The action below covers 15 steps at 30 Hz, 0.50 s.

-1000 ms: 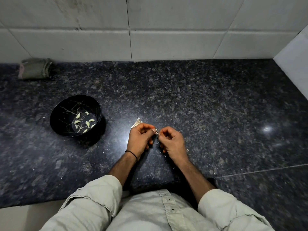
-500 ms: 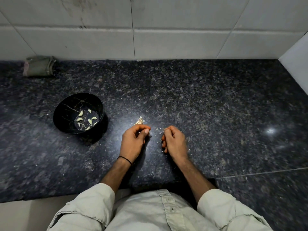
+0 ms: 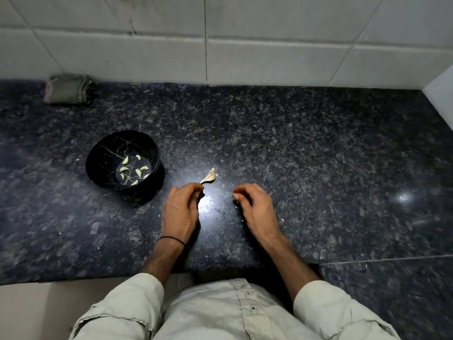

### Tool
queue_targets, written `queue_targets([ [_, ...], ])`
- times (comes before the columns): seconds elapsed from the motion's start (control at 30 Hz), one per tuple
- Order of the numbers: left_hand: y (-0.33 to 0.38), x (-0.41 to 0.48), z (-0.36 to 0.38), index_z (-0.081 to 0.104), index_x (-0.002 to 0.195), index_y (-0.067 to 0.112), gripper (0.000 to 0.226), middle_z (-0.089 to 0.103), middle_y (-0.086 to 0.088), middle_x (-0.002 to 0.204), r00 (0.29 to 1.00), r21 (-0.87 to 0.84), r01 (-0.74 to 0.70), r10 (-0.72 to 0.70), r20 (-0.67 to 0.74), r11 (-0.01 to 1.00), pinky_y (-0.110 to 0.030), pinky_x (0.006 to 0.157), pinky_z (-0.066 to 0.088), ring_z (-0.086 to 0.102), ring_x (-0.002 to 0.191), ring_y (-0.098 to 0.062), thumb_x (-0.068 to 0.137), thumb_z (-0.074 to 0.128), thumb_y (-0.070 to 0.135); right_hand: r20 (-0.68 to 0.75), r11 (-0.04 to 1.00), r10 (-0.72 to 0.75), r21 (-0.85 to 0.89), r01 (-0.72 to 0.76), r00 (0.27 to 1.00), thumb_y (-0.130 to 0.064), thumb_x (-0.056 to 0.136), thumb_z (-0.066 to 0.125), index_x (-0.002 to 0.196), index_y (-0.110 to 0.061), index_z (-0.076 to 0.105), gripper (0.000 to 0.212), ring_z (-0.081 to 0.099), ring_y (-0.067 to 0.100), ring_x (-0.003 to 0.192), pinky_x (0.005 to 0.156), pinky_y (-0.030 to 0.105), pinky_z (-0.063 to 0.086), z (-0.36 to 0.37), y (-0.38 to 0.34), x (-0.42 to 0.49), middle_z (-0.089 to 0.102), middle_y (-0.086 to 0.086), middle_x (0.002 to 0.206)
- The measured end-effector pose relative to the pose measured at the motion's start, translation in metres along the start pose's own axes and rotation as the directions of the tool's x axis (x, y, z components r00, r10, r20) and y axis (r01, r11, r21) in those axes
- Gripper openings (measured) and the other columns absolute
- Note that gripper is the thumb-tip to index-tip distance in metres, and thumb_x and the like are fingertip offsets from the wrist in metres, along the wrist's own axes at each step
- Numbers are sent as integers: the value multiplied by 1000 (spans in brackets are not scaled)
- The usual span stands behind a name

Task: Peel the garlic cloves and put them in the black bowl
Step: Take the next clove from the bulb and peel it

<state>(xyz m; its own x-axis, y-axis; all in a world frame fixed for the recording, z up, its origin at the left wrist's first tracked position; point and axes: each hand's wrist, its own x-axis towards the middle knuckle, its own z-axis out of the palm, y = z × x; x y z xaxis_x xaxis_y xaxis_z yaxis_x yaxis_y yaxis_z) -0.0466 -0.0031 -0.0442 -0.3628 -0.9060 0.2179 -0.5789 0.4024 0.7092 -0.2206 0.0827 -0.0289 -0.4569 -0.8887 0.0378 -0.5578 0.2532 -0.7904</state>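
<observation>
The black bowl (image 3: 103, 155) stands on the dark granite counter, left of my hands, with several peeled pale cloves (image 3: 138, 172) in its bottom. An unpeeled piece of garlic (image 3: 209, 177) with papery skin lies on the counter just beyond the fingertips of my left hand (image 3: 181, 212); its tip nearly meets my fingers. My right hand (image 3: 256, 208) rests a hand's width to the right. Both hands have their fingers curled down toward the counter. Whatever may be pinched in either hand is hidden.
A folded olive cloth (image 3: 67, 89) lies at the back left against the tiled wall (image 3: 269, 57). Small flecks of garlic skin (image 3: 282, 220) are scattered around my hands. A white side wall (image 3: 441, 94) bounds the counter on the right. The counter's front edge runs just above my lap.
My hands, pinched together on a clove one second ago, have drawn apart. The garlic piece beyond my left hand is now fully uncovered.
</observation>
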Motion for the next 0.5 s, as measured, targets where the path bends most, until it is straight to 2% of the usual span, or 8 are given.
queue_targets([
  [0.07, -2, -2, -3, 74, 103, 18, 18, 69, -5, 91, 999, -25, 49, -49, -3, 999, -13, 77, 41, 53, 80, -8, 93, 65, 7, -5, 999, -53, -1, 53, 999, -3, 93, 62, 95, -7, 70, 9, 52, 5, 79, 73, 2, 35, -2, 1, 2, 62, 0, 89],
  [0.13, 0, -3, -5, 76, 105, 18, 21, 67, -9, 91, 995, -77, 95, -96, -4, 993, 1, 79, 36, 55, 78, 7, 92, 66, 5, -9, 991, -116, -65, 115, 993, -2, 92, 62, 95, -9, 72, 13, 50, 9, 84, 78, 2, 33, -2, 4, 5, 65, -1, 91],
  [0.23, 11, -5, -10, 77, 105, 12, 28, 68, -12, 95, 987, -195, 157, -161, -5, 968, 3, 81, 40, 59, 84, 20, 91, 62, -7, 4, 985, -136, -108, 136, 991, 5, 90, 60, 98, -12, 75, 24, 46, 15, 94, 82, 1, 31, -3, 6, 11, 67, -5, 94],
  [0.33, 13, -7, -13, 76, 103, 7, 32, 70, -16, 102, 971, -334, 220, -239, -16, 916, -5, 85, 48, 66, 88, 10, 90, 56, -14, -6, 981, -156, -119, 154, 988, 13, 86, 58, 102, -10, 74, 32, 49, 21, 103, 90, -1, 28, -4, 7, 19, 67, 2, 107],
  [0.37, 14, -8, -14, 76, 101, 7, 32, 69, -16, 103, 966, -378, 234, -259, -15, 896, -11, 86, 53, 68, 89, 4, 91, 54, -15, 4, 976, -167, -139, 166, 986, 10, 88, 57, 105, -10, 73, 31, 49, 22, 110, 96, 2, 26, -5, 9, 23, 65, 4, 116],
  [0.43, 16, -13, -17, 74, 96, 11, 33, 69, -15, 104, 962, -417, 254, -273, 12, 873, -20, 84, 58, 70, 88, -2, 92, 53, -15, 70, 966, -159, -194, 170, 985, -1, 95, 54, 117, -12, 69, 29, 46, 22, 124, 109, 17, 27, -4, 15, 32, 58, 5, 133],
  [0.5, 20, -20, -20, 74, 92, 12, 32, 69, -10, 101, 973, -348, 230, -220, 67, 909, -13, 85, 54, 68, 86, 0, 91, 55, -14, 174, 944, -132, -279, 178, 976, -15, 101, 49, 132, -15, 61, 33, 40, 24, 135, 116, 37, 29, -3, 19, 37, 49, 6, 146],
])
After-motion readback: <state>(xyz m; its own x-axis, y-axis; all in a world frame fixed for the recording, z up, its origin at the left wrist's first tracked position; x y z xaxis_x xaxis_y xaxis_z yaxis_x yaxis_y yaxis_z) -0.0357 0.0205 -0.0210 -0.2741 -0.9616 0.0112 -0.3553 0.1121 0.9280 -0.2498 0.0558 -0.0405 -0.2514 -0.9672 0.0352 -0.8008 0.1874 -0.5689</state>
